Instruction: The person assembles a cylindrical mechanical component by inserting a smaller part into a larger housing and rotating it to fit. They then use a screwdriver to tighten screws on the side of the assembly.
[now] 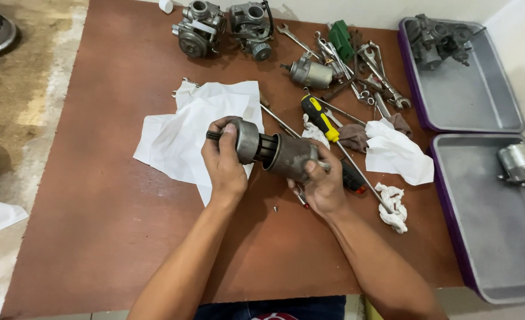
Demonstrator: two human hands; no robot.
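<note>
**Above the brown table, both hands gripping a starter motor**

Over the white paper sheet (200,127), I am holding a grey cylindrical starter motor (274,153). My left hand (224,163) is wrapping its smooth metal end cap; my right hand (321,184) is clasping the dull, grimy body, fingers curled tight.

Two carburettors (224,26) sit at the worktop's (96,225) far edge, wrenches (363,65) to their right; a paper sheet (185,127) lies centre, two trays (482,178) stand right, one behind the other.

Near board (96,237) bare; wrenches (363,71), carburetors (221,26) crowd far edge.
</note>
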